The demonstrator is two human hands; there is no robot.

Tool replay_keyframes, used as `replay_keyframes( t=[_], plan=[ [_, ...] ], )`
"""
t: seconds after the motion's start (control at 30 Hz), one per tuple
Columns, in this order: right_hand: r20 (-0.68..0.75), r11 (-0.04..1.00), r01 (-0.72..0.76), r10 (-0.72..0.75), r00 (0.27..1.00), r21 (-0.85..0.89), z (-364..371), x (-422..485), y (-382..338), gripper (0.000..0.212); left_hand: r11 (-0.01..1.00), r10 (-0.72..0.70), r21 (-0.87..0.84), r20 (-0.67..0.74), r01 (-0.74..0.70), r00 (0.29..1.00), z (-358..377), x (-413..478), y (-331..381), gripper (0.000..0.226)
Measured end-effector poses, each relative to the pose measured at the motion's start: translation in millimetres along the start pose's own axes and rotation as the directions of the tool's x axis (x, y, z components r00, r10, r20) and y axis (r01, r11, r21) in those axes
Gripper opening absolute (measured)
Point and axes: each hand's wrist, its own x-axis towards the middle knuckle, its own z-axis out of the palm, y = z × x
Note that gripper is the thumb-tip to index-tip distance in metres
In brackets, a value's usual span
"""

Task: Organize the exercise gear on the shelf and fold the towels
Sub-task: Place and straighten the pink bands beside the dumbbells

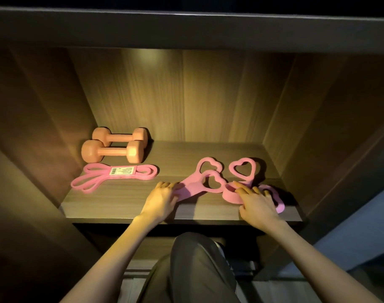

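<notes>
Knee (193,259): yours, under shelf (121,211) edge.
Left hand (162,194): on left puller (193,186), near end; grip unclear.
Right hand (257,203): flat on right puller (230,194).
Axis: left puller runs back-right from your hand.

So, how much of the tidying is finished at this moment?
Looks done: the two dumbbells lie side by side at the back left of the shelf, with the labelled pink band just in front. In hand: the left hand and right hand are on the heart-handled pink bands, which lie overlapped. Still to do: straightening those; no towels are in view.
</notes>
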Motion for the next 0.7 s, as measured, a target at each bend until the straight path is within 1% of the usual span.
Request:
replay_keyframes(
  t=[0.07, 0.13, 0.23, 0.3, 0.37, 0.47, 0.5, 0.57, 0.67, 0.7],
  plan=[
    [0.0, 0.999, -0.052, 0.052, 0.999, 0.006, -4.0, 0.4, -3.8, 0.064, 0.997, -0.037, -0.065, -0.017, 0.036, 0.999, -2.7, -9.4, -9.0, 0.037],
    [-0.051, 0.994, -0.076, 0.081, 0.995, 0.081, -9.3, 2.3, -10.7, 0.051, 0.99, -0.065, -0.127, -0.023, 0.061, 0.998, -5.5, -17.2, -14.7, 0.034],
    [-0.147, 0.976, -0.029, 0.062, 0.987, 0.217, -18.0, 8.8, -23.0, 0.033, 0.981, -0.075, -0.18, -0.025, 0.069, 0.997, -7.4, -23.6, -16.4, 0.033],
    [-0.163, 0.971, 0.012, 0.028, 0.986, 0.238, -20.7, 16.1, -31.8, 0.028, 0.977, -0.081, -0.201, -0.031, 0.074, 0.996, -7.5, -25.8, -15.8, 0.032],
    [-0.109, 0.973, 0.024, 0.001, 0.994, 0.231, -19.3, 26.3, -41.0, 0.028, 0.971, -0.098, -0.22, -0.03, 0.089, 0.995, -6.8, -26.5, -16.2, 0.031],
    [0.076, 0.939, -0.095, 0.074, 0.994, 0.331, -12.8, 45.3, -53.1, 0.032, 0.962, -0.108, -0.254, -0.033, 0.097, 0.994, -4.8, -27.1, -18.0, 0.033],
    [0.102, 0.922, -0.136, 0.106, 0.989, 0.362, -10.8, 50.7, -56.6, 0.032, 0.957, -0.111, -0.273, -0.038, 0.096, 0.993, -4.1, -27.9, -19.4, 0.035],
    [0.079, 0.916, -0.177, 0.159, 0.984, 0.36, -5.5, 61.2, -63.0, 0.029, 0.949, -0.085, -0.307, -0.042, 0.068, 0.996, -2.8, -31.3, -23.0, 0.042],
    [0.002, 0.946, -0.206, 0.212, 0.977, 0.25, 0.4, 71.1, -72.0, 0.023, 0.942, 0.001, -0.335, -0.01, -0.004, 1.0, -0.9, -37.3, -26.6, 0.066],
    [-0.002, 0.948, -0.221, 0.227, 0.974, 0.229, 0.5, 73.0, -74.6, 0.021, 0.942, 0.011, -0.336, -0.032, -0.021, 0.999, 1.0, -38.3, -27.2, 0.068]
  ],
)
